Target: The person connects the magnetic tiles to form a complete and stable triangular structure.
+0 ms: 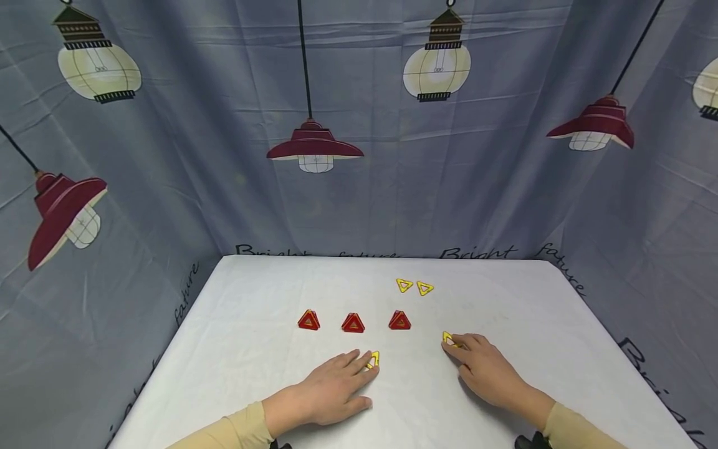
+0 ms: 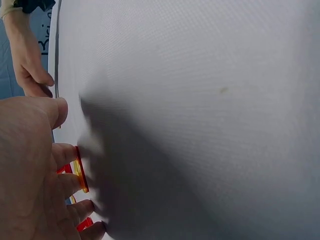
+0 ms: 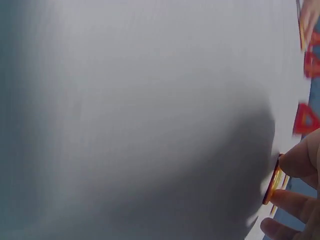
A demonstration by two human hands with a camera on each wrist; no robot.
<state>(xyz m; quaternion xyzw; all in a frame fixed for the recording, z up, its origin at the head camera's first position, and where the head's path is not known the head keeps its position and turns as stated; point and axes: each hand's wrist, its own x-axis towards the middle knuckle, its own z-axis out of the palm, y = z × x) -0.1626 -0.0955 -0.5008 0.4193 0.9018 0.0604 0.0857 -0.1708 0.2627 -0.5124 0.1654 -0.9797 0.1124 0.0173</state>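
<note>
My left hand (image 1: 336,386) lies low over the white table with fingers extended, index and middle fingertips on a hollow yellow triangle tile (image 1: 376,360). In the left wrist view that triangle tile (image 2: 80,172) is seen nearly edge-on at the fingertips. To the right, my right hand (image 1: 488,371) pinches another yellow triangle tile (image 1: 447,337) near the table surface. The right wrist view shows this tile (image 3: 272,185) between thumb and fingers, its far part hidden. Beyond the hands, three small red pyramids, left (image 1: 308,320), middle (image 1: 353,323) and right (image 1: 400,321), stand in a row.
Two more yellow triangle tiles, one (image 1: 404,285) beside the other (image 1: 425,288), lie flat behind the red row. The white table (image 1: 252,368) ends at a grey-blue curtain (image 1: 359,212) printed with lamps, which encloses the back and sides.
</note>
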